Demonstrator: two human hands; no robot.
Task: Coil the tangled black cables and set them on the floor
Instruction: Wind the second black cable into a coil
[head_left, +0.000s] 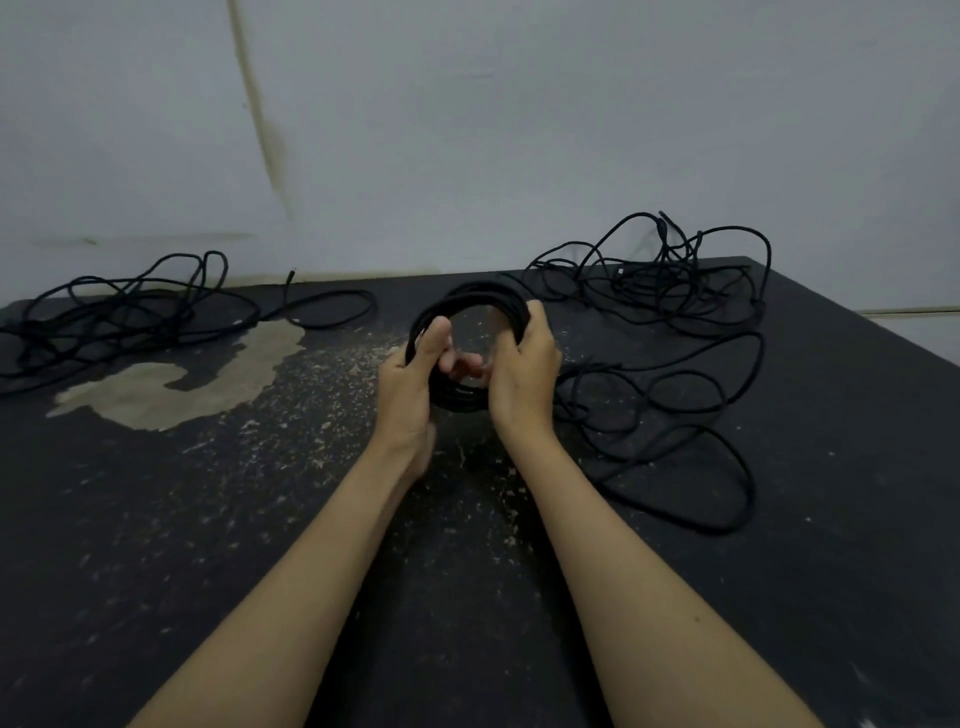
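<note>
Above the scuffed black floor (363, 545), at its middle, I saw a round coil (470, 299) of thin black cable held upright. Left hand (410, 379) gripped the coil's left arc, right hand (524, 364) its right arc, fingers curled round the strands. Right of the coil lay a loose tangled cable (670, 291); far left, another tangle (130, 312). Beside that, a bare tan patch (208, 374), paint worn away.

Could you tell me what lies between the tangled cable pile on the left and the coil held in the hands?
In the head view, only bare black surface with a worn tan patch lies between the left pile and the coil.
</note>
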